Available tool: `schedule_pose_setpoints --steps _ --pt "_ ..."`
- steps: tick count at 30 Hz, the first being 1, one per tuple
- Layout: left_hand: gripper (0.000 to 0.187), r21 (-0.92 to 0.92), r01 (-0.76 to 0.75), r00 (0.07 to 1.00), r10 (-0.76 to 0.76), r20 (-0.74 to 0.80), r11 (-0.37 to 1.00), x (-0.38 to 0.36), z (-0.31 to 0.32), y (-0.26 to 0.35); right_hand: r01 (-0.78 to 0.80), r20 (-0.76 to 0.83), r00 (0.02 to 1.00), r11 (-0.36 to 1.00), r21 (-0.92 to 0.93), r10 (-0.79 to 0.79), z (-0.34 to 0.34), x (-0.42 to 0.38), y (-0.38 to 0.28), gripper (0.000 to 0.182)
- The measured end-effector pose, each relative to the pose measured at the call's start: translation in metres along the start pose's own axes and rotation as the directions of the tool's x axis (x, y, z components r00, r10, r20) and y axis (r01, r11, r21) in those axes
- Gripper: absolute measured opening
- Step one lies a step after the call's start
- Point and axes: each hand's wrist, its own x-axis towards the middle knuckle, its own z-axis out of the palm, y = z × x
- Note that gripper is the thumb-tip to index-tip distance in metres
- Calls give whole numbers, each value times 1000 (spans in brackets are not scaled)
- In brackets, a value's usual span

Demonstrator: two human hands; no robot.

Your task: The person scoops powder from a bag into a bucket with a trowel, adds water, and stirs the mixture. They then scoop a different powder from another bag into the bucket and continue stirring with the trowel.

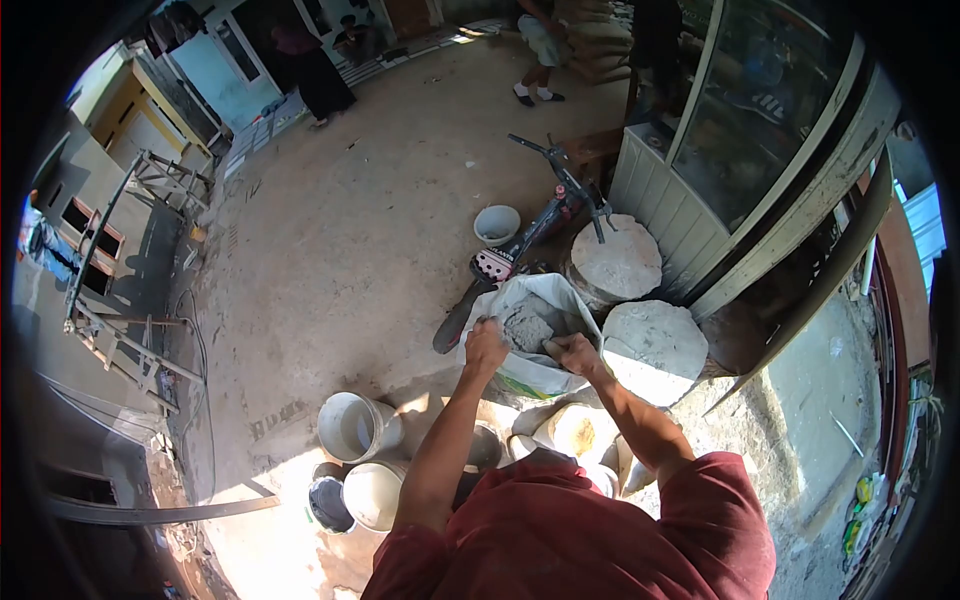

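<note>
Desk: What stands at the far left of the yard?

Photographer: A timber frame (150, 270) against a grey wall. Further in, a person in a long dark garment (325, 85) stands near a pale blue building.

Desk: And closer to the worker?

Photographer: A white bucket (347, 428) sits on the bare ground, with a smaller dark bucket (330, 503) and a pale bucket (371, 496) touching or nearly so below it.

Desk: The hands?

Photographer: The left hand (487, 345) closes, fingers curled, on the near left rim of an open white sack (545, 377). The sack stands directly before the worker in a red shirt (600, 530), grey powder (527, 328) inside it. Beyond are a white pail (497, 222) and a two-wheeler (545, 220).

Desk: And the right?

Photographer: The right hand (577, 355) is half curled at the near right rim; whether it grips the sack, I cannot tell.

Desk: To its right?

Photographer: Two round, flat-topped blocks (655, 345), dusted pale, then a glass-fronted cabinet (765, 110).
</note>
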Motion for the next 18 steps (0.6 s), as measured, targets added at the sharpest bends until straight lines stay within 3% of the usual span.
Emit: schedule_pose_setpoints --steps 5,7,12,16,18 --pt "41 -37 -40 998 38 -46 999 -1 -3 -3 1 50 999 993 118 -7 -8 -3 -7 31" --pt "41 -47 -48 998 46 -43 998 -2 -8 0 -186 131 978 963 197 162 -20 -13 -24 30" --pt "35 -82 -42 996 35 -83 996 -8 -10 2 -107 155 984 983 147 84 -22 -13 -19 30" --pt "31 -103 -111 979 91 -180 988 -11 -6 1 -164 169 976 976 144 139 -28 -19 -24 28" --pt "30 -57 -76 983 66 -169 995 -12 -5 3 -85 107 992 966 243 61 -22 -17 -9 28"
